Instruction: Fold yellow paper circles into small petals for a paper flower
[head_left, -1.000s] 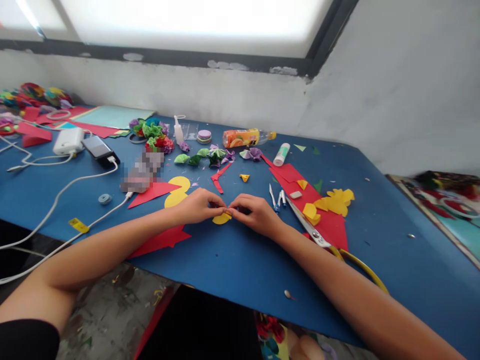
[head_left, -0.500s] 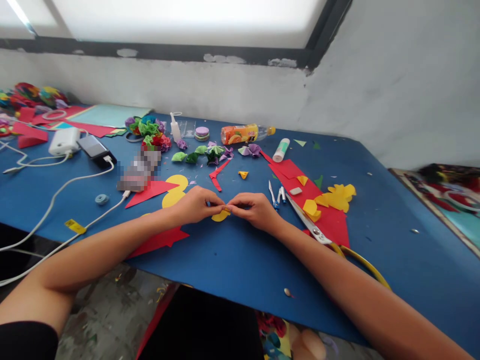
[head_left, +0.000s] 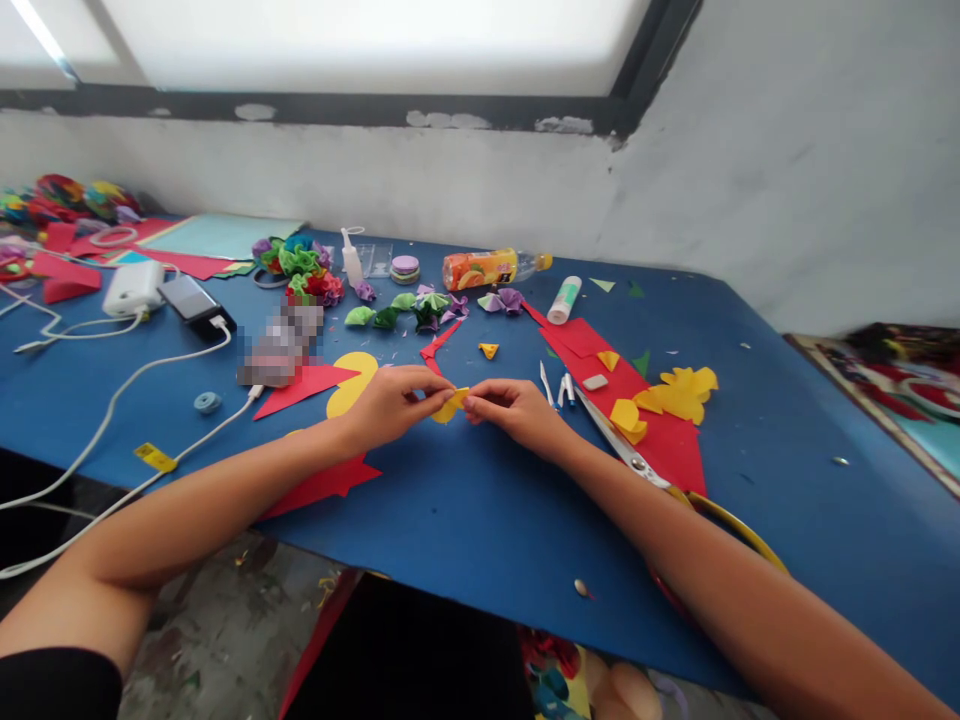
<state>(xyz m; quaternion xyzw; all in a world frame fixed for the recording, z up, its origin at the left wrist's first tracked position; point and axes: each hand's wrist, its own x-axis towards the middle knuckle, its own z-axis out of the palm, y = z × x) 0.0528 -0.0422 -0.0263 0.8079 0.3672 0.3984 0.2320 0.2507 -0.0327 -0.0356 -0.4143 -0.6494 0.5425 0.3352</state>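
Yellow paper (head_left: 451, 405) sits between both hands (head_left: 396, 408), pinched in the fingertips (head_left: 448, 390)

Blue table (head_left: 487, 540) bears red paper (head_left: 667, 455), scissors (head_left: 637, 465) and a bottle (head_left: 491, 269).

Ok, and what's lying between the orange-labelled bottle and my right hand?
The head view shows crumpled purple and pale green paper close to the bottle, then a small folded yellow piece nearer your right hand, on the blue table.
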